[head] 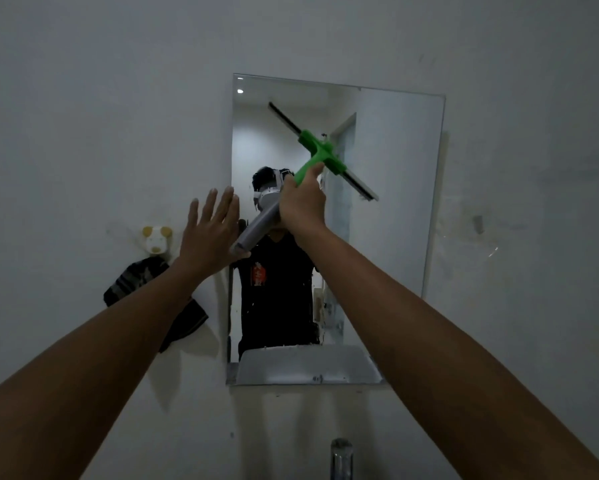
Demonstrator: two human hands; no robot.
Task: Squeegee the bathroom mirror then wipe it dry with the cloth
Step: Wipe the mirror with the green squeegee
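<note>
Right hand (301, 202) gripping squeegee (320, 152), blade diagonal on mirror (395, 202), left hand (209, 230) splayed

Green squeegee (320, 152) tilted diagonally across mirror (395, 202).

Squeegee (320, 152): bright green head and neck above the grip, grey handle below it, black blade strip across the head. Cloth (145, 282) left of the grip, lower: dark, with grey-and-black stripes. Hook (156, 240) above cloth: white animal shape, tan ears and snout. Wall (83, 116): pale grey-white. Tap (341, 459) far below grip: silver metal.
</note>
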